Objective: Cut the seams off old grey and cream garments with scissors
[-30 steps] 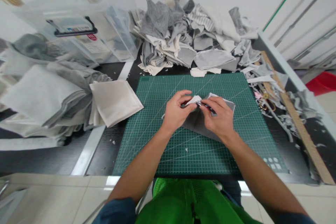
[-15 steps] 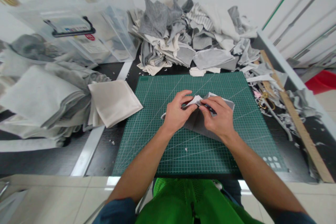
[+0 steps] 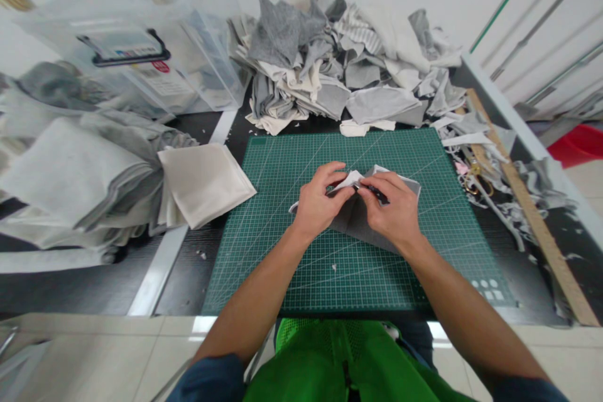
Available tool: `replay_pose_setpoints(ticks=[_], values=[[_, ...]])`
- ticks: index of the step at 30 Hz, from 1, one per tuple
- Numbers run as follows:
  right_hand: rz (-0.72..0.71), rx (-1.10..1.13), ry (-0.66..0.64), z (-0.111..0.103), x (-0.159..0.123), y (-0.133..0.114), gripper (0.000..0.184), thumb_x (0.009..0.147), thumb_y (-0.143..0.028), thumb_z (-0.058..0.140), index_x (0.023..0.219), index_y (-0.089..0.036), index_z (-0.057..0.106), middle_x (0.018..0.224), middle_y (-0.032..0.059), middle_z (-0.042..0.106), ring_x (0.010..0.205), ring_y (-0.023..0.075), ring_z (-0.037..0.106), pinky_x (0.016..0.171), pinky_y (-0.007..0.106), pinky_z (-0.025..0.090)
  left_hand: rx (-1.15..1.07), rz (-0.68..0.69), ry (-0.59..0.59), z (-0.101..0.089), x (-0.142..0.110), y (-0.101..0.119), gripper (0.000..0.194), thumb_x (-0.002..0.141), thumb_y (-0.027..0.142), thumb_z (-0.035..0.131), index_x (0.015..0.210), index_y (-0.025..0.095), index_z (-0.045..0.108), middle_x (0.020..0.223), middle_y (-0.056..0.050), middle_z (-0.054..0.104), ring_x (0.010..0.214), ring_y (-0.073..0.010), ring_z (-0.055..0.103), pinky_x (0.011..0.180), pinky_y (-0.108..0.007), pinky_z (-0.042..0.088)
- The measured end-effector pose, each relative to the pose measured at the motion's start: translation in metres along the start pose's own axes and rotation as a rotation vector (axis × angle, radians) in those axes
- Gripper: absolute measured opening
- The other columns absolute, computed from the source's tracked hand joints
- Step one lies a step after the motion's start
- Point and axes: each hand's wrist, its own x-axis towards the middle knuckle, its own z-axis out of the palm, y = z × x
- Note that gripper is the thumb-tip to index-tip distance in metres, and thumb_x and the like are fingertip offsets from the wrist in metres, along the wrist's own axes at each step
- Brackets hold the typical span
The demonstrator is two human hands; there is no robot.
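A grey piece of fabric with white edges lies over the green cutting mat, its upper edge lifted and bunched. My left hand pinches that raised white edge between thumb and fingers. Close beside it, my right hand is closed around a small dark tool with a shiny metal tip. The tip meets the fabric right by my left thumb. My fingers cover most of the tool, so its exact kind is hidden.
Folded cloths are stacked at the left, with a cream folded cloth nearest the mat. Behind stand a clear plastic box and a heap of fabric scraps. Gold-handled scissors and a wooden ruler lie at the right.
The metal tip of the tool now shows between my hands at the fabric edge. Both hands have stayed almost in place.
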Motion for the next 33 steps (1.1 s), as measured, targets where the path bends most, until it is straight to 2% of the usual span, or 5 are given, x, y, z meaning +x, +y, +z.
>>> replay_pose_setpoints(ticks=[13,19,21,26,33], values=[[0.047,0.034,-0.006,-0.001,0.001,0.0,0.011,0.093,-0.025,0.066,0.098,-0.024,0.074,0.097,0.0061,0.073,0.09,0.0224,0.07,0.083,0.04,0.06,0.011,0.0,0.01,0.0,-0.001,-0.001,0.049,0.078,0.025,0.081,0.124,0.028,0.065,0.112,-0.004,0.075,0.111,-0.0246,0.073,0.104,-0.041,0.056],[0.134,0.016,0.117,-0.004,0.004,0.005,0.011,0.091,-0.028,0.066,0.099,-0.022,0.071,0.096,0.0061,0.07,0.086,0.0219,0.066,0.076,0.04,0.058,-0.142,-0.072,0.028,-0.002,0.007,-0.002,0.052,0.075,0.027,0.084,0.123,0.025,0.062,0.101,-0.005,0.077,0.097,-0.0228,0.075,0.09,-0.037,0.06],[0.118,-0.005,0.117,-0.005,0.004,0.005,0.016,0.088,-0.029,0.068,0.103,-0.022,0.069,0.098,0.007,0.068,0.088,0.023,0.065,0.076,0.04,0.058,-0.215,-0.1,0.026,-0.003,0.01,-0.002,0.056,0.074,0.029,0.085,0.123,0.023,0.06,0.098,-0.005,0.078,0.09,-0.021,0.075,0.083,-0.034,0.06],[0.005,-0.041,0.012,0.0,0.0,0.002,0.015,0.09,-0.027,0.067,0.105,-0.024,0.068,0.103,0.0081,0.07,0.097,0.0247,0.066,0.084,0.042,0.058,-0.328,-0.162,0.002,-0.005,0.013,0.0,0.061,0.07,0.036,0.088,0.12,0.021,0.058,0.097,-0.006,0.078,0.084,-0.0193,0.075,0.077,-0.031,0.06],[-0.069,-0.08,0.033,0.006,-0.003,0.006,0.017,0.094,-0.027,0.065,0.11,-0.024,0.068,0.106,0.0085,0.071,0.102,0.0251,0.068,0.092,0.045,0.058,-0.37,-0.19,-0.035,-0.006,0.012,0.003,0.063,0.068,0.039,0.09,0.119,0.021,0.058,0.093,-0.005,0.079,0.083,-0.0192,0.075,0.076,-0.031,0.061]])
